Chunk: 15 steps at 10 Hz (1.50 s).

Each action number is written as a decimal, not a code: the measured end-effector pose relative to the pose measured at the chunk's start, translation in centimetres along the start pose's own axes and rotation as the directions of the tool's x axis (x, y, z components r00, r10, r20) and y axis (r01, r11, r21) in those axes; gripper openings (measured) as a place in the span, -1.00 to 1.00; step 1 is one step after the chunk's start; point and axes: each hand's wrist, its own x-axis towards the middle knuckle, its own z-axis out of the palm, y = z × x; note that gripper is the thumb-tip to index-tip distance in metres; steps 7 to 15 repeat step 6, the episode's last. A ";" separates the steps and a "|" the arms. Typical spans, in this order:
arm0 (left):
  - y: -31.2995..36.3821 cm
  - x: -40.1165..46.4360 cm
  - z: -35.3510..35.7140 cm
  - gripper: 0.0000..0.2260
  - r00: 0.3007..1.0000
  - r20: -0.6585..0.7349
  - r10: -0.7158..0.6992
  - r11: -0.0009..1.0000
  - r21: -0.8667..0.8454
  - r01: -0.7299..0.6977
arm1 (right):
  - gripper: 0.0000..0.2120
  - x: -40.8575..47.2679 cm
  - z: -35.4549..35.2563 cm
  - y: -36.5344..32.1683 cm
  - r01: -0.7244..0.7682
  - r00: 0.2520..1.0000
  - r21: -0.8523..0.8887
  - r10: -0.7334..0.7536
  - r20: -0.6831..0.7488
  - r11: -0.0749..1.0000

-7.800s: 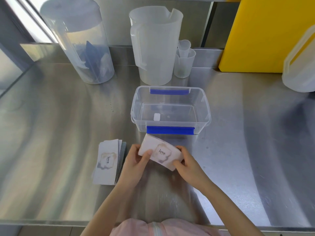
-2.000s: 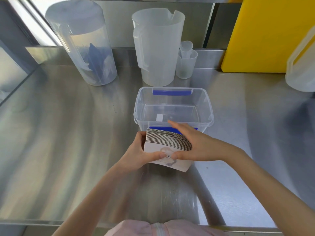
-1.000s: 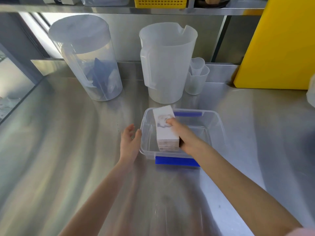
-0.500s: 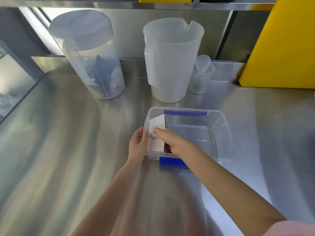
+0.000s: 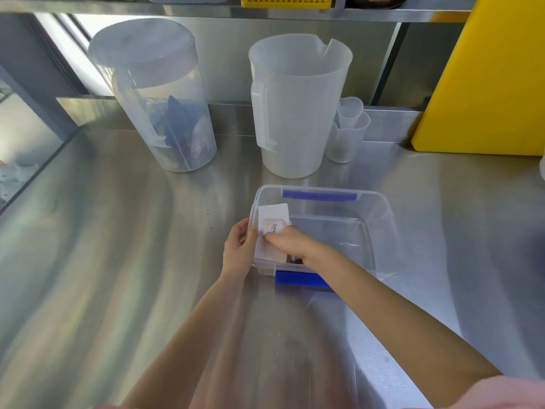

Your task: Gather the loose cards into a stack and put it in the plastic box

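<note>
The clear plastic box with blue clips stands on the steel counter. Inside it, against the left wall, the stack of white cards leans with the top card reading "love". My right hand reaches into the box and its fingers rest on the top card of the stack. My left hand is outside the box, holding the box's left wall at the rim. The lower part of the stack is hidden by my right hand.
Behind the box stand a lidded clear pitcher, an open translucent jug and small nested measuring cups. A yellow board leans at the back right. The counter's left edge drops away.
The gathered stack went from in front of the box into it, carried by my right hand. My left hand let go of the cards and came to the box's left wall.
</note>
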 end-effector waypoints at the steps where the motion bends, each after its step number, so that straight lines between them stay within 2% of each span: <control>1: 0.0 0.0 0.0 -0.66 1.000 0.001 0.010 1.000 -0.006 -0.010 | -0.62 -0.6 -0.8 0.0 -0.016 0.998 0.120 0.009 0.059 0.993; 3: 0.5 -0.2 0.1 -0.65 0.999 0.010 0.036 0.997 0.069 -0.037 | -0.60 -0.5 -1.6 0.7 -0.033 0.996 0.221 0.014 0.088 0.975; 4: 0.7 -0.1 -0.4 -0.64 0.998 0.058 0.038 0.982 0.183 -0.048 | -0.54 -0.9 -2.3 0.6 -0.070 0.996 0.202 0.056 0.076 0.977; 5: 1.2 -0.4 -0.8 -0.63 0.993 0.110 0.048 0.960 0.270 -0.076 | -0.51 -1.4 -2.7 0.2 -0.051 0.999 0.110 0.049 0.021 0.993; 6: 2.6 -1.1 -1.1 -0.60 0.987 0.130 0.095 0.905 0.401 -0.140 | -0.50 -3.3 -3.1 -0.7 0.009 0.999 -0.085 -0.013 -0.051 0.996; 15: 2.6 -1.1 -1.1 -0.60 0.987 0.130 0.095 0.905 0.401 -0.140 | -0.50 -3.3 -3.1 -0.7 0.009 0.999 -0.085 -0.013 -0.051 0.996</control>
